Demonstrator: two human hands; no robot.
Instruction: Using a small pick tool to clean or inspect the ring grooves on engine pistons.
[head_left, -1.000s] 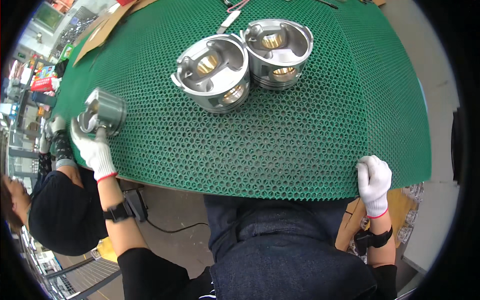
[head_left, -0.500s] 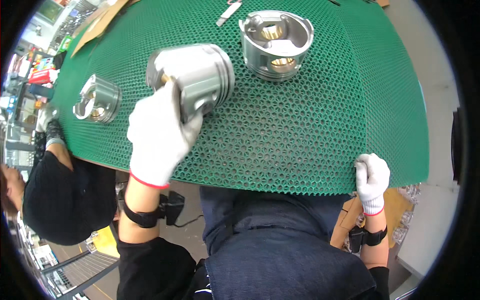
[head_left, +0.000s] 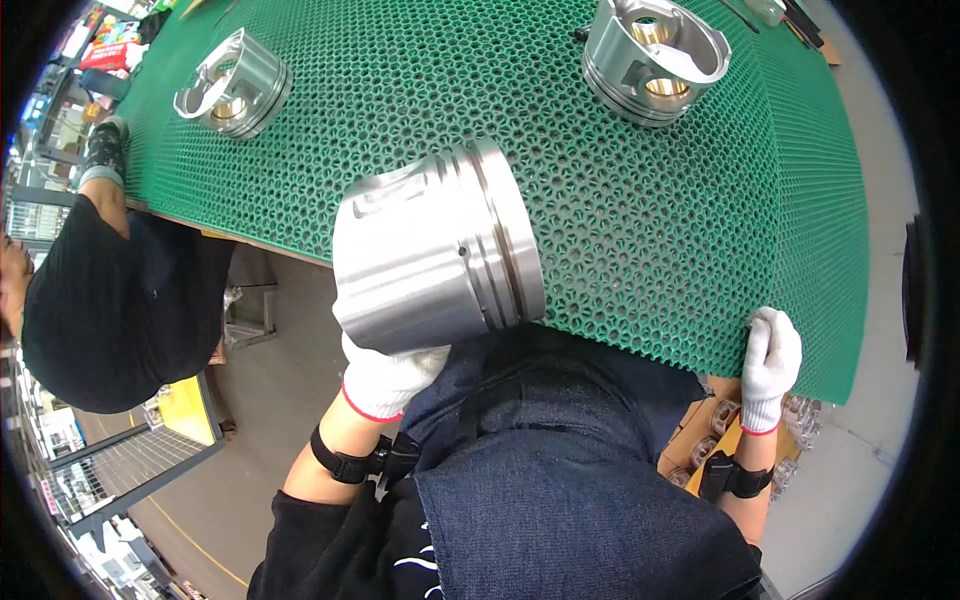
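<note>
My left hand, in a white knit glove with a red cuff, grips a large silver metal piston from beneath. The piston lies on its side in the air above the near edge of the green mat, its ring grooves toward the right. It hides most of my left fingers. My right hand, gloved the same way, rests closed at the mat's near right edge with nothing showing in it. A second piston stands on the mat at the far right, open side up, with brass-coloured pin bores. Another piston stands at the far left.
A green honeycomb mat covers the table. Several dark tools lie at its far right corner. To the left is another person in black by the table. Under the table at right, a carton holds metal parts.
My left hand has brought its piston nearer to me and turned it, so the smooth side now shows. My view has shifted, and the standing pistons appear farther up. My right hand stays closed at the edge.
</note>
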